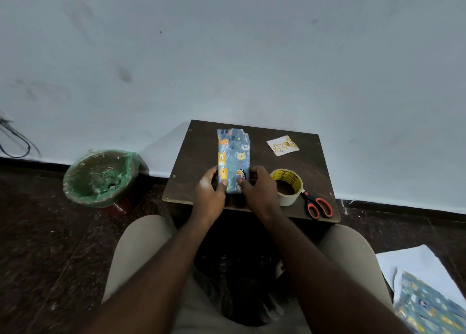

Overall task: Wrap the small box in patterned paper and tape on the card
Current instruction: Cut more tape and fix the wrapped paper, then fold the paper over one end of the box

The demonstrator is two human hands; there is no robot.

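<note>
A small dark wooden table [199,157] seen from above, with the box wrapped in blue animal-print paper [233,157] lying flat on it, left of centre. The box's long axis runs from 6 o'clock, nearest the person, to 12 o'clock, towards the wall. The far end shows uneven paper edges, and I cannot tell whether it is sealed. The left hand [209,195] and right hand [257,190] both clasp the near end, thumbs on top and fingers curled round the sides. This looks like closing the near-end fold. To do it well, press the flaps flat and crease them sharply against the box edge. Then pin them with one thumb while the other hand fetches the tape roll [287,185], at 4 o'clock from the box. Scissors [318,205] lie just beyond the roll. The birthday card [283,146] waits at 2 o'clock, not yet attached.
</note>
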